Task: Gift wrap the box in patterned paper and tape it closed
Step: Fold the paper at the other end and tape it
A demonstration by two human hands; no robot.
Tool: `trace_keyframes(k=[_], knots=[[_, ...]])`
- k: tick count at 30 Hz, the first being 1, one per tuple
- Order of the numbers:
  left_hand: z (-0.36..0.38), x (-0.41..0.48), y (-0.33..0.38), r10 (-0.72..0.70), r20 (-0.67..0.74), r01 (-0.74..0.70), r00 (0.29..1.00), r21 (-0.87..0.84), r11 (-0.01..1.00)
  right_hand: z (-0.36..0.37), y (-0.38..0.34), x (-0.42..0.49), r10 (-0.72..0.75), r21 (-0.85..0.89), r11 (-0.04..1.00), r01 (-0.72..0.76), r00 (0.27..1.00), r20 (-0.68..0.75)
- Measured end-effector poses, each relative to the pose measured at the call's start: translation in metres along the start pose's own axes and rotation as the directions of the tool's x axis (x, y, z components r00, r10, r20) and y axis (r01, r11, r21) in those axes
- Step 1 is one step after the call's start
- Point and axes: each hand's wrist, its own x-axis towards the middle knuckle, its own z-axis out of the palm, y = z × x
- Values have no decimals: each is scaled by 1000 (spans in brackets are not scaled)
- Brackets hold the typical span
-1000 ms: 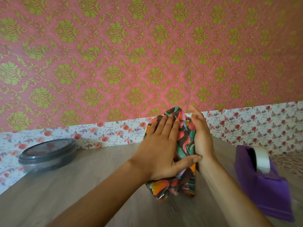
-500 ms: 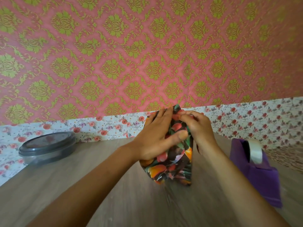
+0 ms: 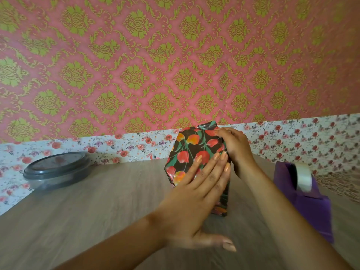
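The box (image 3: pixel 190 151), wrapped in dark paper with red and orange flowers, stands on end on the wooden table (image 3: pixel 97 207) near the back wall. My left hand (image 3: pixel 196 199) lies flat against its near face, fingers straight, thumb spread out low. At the box's upper right edge, my right hand (image 3: pixel 233 147) has its fingers curled over the folded paper. A purple tape dispenser (image 3: pixel 303 199) with a clear tape roll sits to the right of both hands.
A round container with a dark lid (image 3: pixel 56 170) sits at the back left of the table. Floral paper (image 3: pixel 126 147) lines the wall's base, with pink and gold wallpaper (image 3: pixel 175 65) above. Bare wood lies in front of the box.
The box has been turned so a broad flowered face shows. My left hand slid down from the top and now lies flat on that face. My right hand stays at the top right edge.
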Motion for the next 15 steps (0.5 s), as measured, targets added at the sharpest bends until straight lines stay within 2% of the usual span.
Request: trace_keyframes(k=[4, 5, 6, 8, 9, 10, 11, 12, 13, 14, 15], knots=[[20, -4, 3, -7, -90, 15, 996, 88, 996, -1, 1, -3, -25, -1, 1000, 25, 1000, 17], [24, -5, 3, -12, -125, 15, 992, 27, 1000, -1, 1, -4, -24, 6, 1000, 24, 999, 24], [22, -1, 7, -45, -142, 24, 989, -147, 989, -2, 2, -4, -24, 15, 1000, 24, 999, 30], [-7, -1, 9, -120, -186, 27, 975, -437, 899, -3, 1, -5, -41, 24, 999, 40, 998, 41], [-23, 9, 11, -296, -187, 119, 937, -626, 771, -3, 2, -6, -52, 27, 998, 51, 998, 45], [-37, 20, 5, -456, -96, 229, 885, -763, 605, -3, 2, -6, -64, 36, 997, 62, 997, 53], [-46, 26, 0, -453, -111, 181, 885, -814, 553, -2, 3, -7, -65, 50, 997, 63, 996, 60], [-47, 28, -14, -406, -209, 51, 890, -838, 544, -2, 4, -7, -63, 64, 996, 59, 996, 65], [-51, 30, -24, -459, -256, -3, 851, -876, 482, -1, 3, -8, -64, 72, 996, 59, 996, 67], [-54, 23, -33, -503, -252, 21, 827, -879, 476, -1, 3, -8, -68, 75, 995, 63, 996, 65], [-58, 20, -45, -476, -225, 89, 850, -830, 551, 0, 2, -9, -70, 71, 995, 65, 995, 67]])
